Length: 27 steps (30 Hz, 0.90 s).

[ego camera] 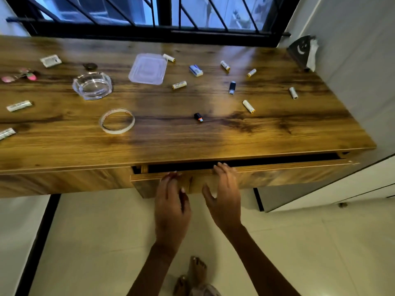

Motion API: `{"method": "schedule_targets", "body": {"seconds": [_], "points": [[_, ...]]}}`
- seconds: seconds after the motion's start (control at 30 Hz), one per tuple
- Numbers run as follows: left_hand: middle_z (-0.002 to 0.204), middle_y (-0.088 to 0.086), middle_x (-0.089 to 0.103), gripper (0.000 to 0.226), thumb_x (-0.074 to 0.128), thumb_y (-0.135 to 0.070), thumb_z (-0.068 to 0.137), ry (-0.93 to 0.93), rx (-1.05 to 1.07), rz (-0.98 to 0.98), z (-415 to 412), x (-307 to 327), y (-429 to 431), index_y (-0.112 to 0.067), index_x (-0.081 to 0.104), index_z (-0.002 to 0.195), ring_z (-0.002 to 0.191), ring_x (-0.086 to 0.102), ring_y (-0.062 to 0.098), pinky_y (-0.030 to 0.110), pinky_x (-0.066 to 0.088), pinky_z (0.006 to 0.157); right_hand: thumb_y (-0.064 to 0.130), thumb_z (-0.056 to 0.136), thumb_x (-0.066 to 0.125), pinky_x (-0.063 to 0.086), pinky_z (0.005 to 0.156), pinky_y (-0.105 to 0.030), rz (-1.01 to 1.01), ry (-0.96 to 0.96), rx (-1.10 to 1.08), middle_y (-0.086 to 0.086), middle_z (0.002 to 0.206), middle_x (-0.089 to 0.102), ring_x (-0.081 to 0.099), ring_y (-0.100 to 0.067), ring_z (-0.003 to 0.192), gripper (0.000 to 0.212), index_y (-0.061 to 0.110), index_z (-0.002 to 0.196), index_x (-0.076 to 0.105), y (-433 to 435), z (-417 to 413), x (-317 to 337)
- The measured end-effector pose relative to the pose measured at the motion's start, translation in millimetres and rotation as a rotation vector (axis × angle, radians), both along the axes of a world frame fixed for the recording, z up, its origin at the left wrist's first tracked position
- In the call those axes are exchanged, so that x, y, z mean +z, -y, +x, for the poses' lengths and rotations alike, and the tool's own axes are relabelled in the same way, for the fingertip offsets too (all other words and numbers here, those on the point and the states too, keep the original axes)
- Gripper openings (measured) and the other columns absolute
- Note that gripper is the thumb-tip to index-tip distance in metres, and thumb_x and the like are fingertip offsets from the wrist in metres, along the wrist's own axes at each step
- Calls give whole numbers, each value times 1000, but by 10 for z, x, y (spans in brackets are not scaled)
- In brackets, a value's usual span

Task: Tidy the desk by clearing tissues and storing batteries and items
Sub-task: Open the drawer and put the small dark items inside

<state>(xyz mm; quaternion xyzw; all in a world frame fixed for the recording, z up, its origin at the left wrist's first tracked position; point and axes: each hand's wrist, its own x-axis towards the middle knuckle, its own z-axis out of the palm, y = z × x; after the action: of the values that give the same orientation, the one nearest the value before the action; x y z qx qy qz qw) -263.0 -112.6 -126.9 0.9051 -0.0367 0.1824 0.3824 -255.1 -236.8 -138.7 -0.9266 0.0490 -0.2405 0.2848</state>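
Note:
The wooden desk (192, 135) has a drawer (277, 174) under its front edge, pulled out by a narrow gap. My left hand (171, 201) and my right hand (224, 195) both rest their fingertips on the drawer's top edge, fingers apart, holding nothing. Several white and yellow batteries lie scattered on the desk, among them one (179, 85) near the middle and one (248, 106) further right. A clear plastic container lid (148, 68) lies at the back centre. Two small black USB-like items (232, 87) (198, 117) lie on the wood.
A glass ashtray (92, 85), a tape ring (117, 120), a blue and white box (195, 70), small packets (50, 60) and pink clips (19, 75) lie on the left half. A tissue holder (303, 52) stands at the back right corner. A barred window runs behind.

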Motion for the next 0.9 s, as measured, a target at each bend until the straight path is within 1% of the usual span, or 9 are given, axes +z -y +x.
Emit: {"method": "schedule_targets", "body": {"seconds": [0.03,0.1,0.13,0.2,0.3,0.57,0.77,0.83,0.9], "points": [[124,19,56,39,53,-13,84,26,-67,182,81,-58,-25,-1,49,121,122,50,31,35,42,104,33,84,57,36,107,-46,-117,-50,40,-15,125,58,47,-27,126,48,6,123,50,40,51,-21],[124,23,58,58,70,-10,71,-43,-140,434,208,-119,-57,2,49,123,123,50,37,51,39,103,32,79,68,35,107,-50,-305,-153,91,-18,123,60,51,-32,123,58,-1,124,51,91,115,-87],[122,23,59,65,75,-10,65,-66,-163,504,238,-138,-64,4,50,124,121,52,38,53,39,102,33,77,71,33,107,-50,-376,-185,101,-19,124,59,51,-32,123,63,-2,125,50,106,123,-109],[123,24,59,70,75,-10,63,-75,-178,588,234,-127,-74,5,49,126,119,54,38,52,36,102,35,76,71,29,108,-50,-461,-209,97,-18,129,56,48,-31,126,68,-1,129,47,119,111,-123],[124,23,59,71,73,-7,62,-73,-178,616,194,-106,-87,5,49,128,119,54,37,48,32,103,39,72,73,27,107,-49,-491,-238,73,-16,131,55,48,-30,127,74,1,130,48,100,77,-97],[118,22,63,74,79,-4,50,-120,-188,604,-52,-38,-99,6,56,120,114,58,37,46,37,97,41,60,80,29,103,-42,-520,-213,80,-13,124,62,55,-26,121,80,2,124,55,107,-191,-43],[117,22,64,77,80,-4,43,-123,-176,611,-417,-20,-81,8,59,116,113,59,37,47,38,95,41,58,81,30,103,-41,-515,-206,109,-10,126,61,53,-24,122,81,3,125,54,113,-564,-29],[118,22,64,74,78,-3,46,-121,-167,622,-541,-28,-78,9,58,116,114,58,37,48,37,95,39,57,82,32,102,-42,-496,-206,111,-11,126,61,54,-25,121,82,2,124,54,101,-691,-21],[120,22,62,61,64,-8,60,-122,-171,633,-658,-45,-92,8,57,118,116,57,36,49,38,96,38,56,83,33,100,-43,-474,-208,117,-13,126,60,54,-26,121,82,1,123,54,87,-801,-17]]}}
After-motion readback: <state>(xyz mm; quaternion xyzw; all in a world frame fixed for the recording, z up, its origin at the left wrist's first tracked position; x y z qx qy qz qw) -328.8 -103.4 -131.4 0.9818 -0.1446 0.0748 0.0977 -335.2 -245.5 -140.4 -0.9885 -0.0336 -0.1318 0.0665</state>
